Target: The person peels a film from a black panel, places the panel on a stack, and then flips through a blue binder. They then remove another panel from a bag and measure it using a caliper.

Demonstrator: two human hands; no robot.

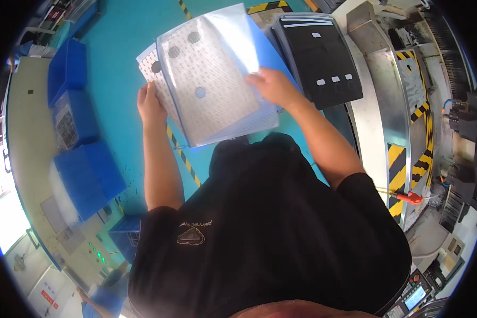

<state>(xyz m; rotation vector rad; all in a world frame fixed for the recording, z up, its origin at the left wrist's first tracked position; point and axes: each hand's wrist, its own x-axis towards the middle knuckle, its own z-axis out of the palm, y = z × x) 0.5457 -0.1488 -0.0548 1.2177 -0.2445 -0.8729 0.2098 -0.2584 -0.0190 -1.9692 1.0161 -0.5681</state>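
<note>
Both my hands hold up a stack of thin sheets at waist height. On it lies a pale sheet printed with small repeated marks [212,69], with several dark round spots and one bluish round spot. Clear glossy plastic film seems to cover it, and a blue layer [267,47] shows along the right side. My left hand [151,106] is closed on the left edge, thumb on top. My right hand [276,89] pinches the stack near its right edge, thumb and fingers on the film. The fingers underneath are hidden.
Right of the sheets lies a stack of black panels [323,58] with white patches. Machinery with yellow-black striped edges [397,159] and a red-handled air gun [411,197] stand farther right. Blue bins [69,69] line the left. Another person in blue [103,299] is at lower left.
</note>
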